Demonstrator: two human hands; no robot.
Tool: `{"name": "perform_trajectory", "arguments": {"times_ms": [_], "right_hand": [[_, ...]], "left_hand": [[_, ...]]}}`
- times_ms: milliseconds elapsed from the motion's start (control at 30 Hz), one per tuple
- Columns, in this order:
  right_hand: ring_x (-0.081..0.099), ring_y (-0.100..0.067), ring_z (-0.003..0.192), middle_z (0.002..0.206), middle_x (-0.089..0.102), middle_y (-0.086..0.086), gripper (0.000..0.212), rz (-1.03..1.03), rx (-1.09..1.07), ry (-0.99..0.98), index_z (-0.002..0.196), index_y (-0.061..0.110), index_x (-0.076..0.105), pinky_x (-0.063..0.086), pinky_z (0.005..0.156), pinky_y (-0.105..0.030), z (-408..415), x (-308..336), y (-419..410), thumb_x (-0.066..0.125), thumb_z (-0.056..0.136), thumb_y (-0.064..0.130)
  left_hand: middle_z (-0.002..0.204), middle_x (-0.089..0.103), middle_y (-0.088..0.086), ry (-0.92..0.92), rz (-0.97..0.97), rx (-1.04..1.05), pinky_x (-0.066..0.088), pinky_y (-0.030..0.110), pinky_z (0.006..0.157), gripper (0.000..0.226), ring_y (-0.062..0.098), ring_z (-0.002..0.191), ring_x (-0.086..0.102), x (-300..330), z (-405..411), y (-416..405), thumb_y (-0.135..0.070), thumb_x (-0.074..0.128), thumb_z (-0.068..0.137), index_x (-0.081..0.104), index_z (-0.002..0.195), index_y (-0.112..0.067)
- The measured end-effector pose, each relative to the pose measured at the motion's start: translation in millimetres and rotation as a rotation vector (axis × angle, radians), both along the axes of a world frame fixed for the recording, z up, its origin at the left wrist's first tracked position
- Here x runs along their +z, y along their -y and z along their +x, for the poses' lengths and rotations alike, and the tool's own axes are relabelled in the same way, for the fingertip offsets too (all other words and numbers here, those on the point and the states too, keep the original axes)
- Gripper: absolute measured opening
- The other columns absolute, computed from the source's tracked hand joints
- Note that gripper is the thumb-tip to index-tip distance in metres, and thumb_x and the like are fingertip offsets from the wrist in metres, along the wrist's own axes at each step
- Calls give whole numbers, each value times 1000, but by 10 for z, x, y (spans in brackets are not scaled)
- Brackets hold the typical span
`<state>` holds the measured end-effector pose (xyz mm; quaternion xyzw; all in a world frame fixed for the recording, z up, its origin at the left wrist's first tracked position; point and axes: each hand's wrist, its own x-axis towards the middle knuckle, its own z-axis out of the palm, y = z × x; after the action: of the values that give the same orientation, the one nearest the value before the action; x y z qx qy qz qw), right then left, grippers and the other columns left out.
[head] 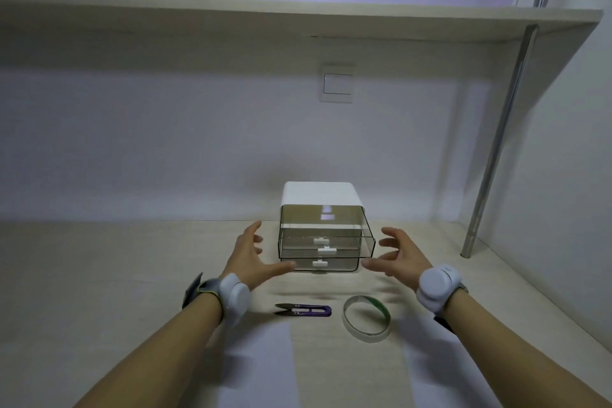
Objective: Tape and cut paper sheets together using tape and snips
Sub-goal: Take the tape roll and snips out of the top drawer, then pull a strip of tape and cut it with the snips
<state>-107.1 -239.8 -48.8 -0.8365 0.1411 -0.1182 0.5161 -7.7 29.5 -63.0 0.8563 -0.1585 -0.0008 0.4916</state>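
Observation:
Purple-handled snips (304,310) lie on the desk near its middle, blades pointing left. To their right lies a clear tape roll (366,318) with a green inner edge. Two white paper sheets rest side by side at the near edge, one on the left (258,364) and one on the right (440,371), with a strip of bare desk between them. My left hand (253,257) and my right hand (399,257) hover with fingers spread on either side of a small drawer unit, holding nothing.
The small drawer unit (323,228) has a white top and smoky clear drawers, the middle one pulled partly out, and stands against the back wall. A shelf (298,15) runs overhead, held by a metal pole (496,142) at the right. Both wrists carry white devices.

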Motion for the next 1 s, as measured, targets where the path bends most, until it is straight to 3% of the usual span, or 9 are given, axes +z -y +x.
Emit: {"name": "perform_trajectory", "arguments": {"times_ms": [100, 300, 400, 533, 633, 767, 1000], "right_hand": [[49, -25, 127, 145, 42, -6, 95, -45, 57, 28, 148, 16, 26, 45, 99, -34, 92, 99, -20, 81, 72, 28], [41, -22, 137, 148, 42, -4, 85, -84, 113, 89, 147, 11, 30, 38, 110, -37, 349, 121, 10, 76, 77, 25], [53, -20, 123, 131, 55, -4, 73, -42, 101, 157, 141, 8, 42, 44, 102, -32, 444, 103, 36, 77, 77, 16], [62, -25, 105, 112, 61, -9, 68, 25, -27, 214, 134, 7, 50, 50, 94, -34, 606, 47, 108, 80, 73, 12], [65, -26, 93, 102, 66, -12, 53, -3, -75, 258, 121, 7, 61, 54, 92, -41, 681, 35, 137, 81, 72, 10], [63, -26, 81, 87, 66, -10, 37, -4, -126, 332, 108, 8, 67, 53, 84, -34, 770, 3, 141, 79, 73, 6], [63, -23, 76, 81, 67, -7, 24, -32, -176, 340, 96, 13, 67, 53, 82, -32, 822, -42, 158, 77, 76, 7]], "left_hand": [[153, 32, 3, -22, -27, -60, 38, 35, 105, 99, 23, 136, 40, 123, 79, 68, -44, 73, 77, 15, 152, -18], [151, 39, 0, -25, -96, -218, 33, 34, 111, 76, 24, 141, 34, 215, 282, 163, -43, 69, 82, 33, 147, -24], [145, 47, -2, -22, -124, -212, 37, 33, 108, 67, 22, 136, 41, 227, 360, 160, -29, 71, 83, 41, 143, -22], [125, 64, -1, -1, -181, -137, 47, 32, 101, 51, 14, 109, 62, 223, 480, 204, -24, 75, 80, 59, 128, -17], [122, 67, 0, 44, -150, -32, 49, 34, 100, 49, 15, 105, 66, 195, 579, 220, -29, 76, 78, 64, 124, -16], [113, 72, 2, 64, -153, 56, 52, 39, 97, 41, 18, 101, 68, 135, 657, 239, -29, 77, 78, 70, 116, -15], [105, 74, 5, 104, -165, 125, 55, 41, 92, 30, 23, 94, 69, 117, 671, 290, -25, 76, 80, 73, 107, -13]]}}
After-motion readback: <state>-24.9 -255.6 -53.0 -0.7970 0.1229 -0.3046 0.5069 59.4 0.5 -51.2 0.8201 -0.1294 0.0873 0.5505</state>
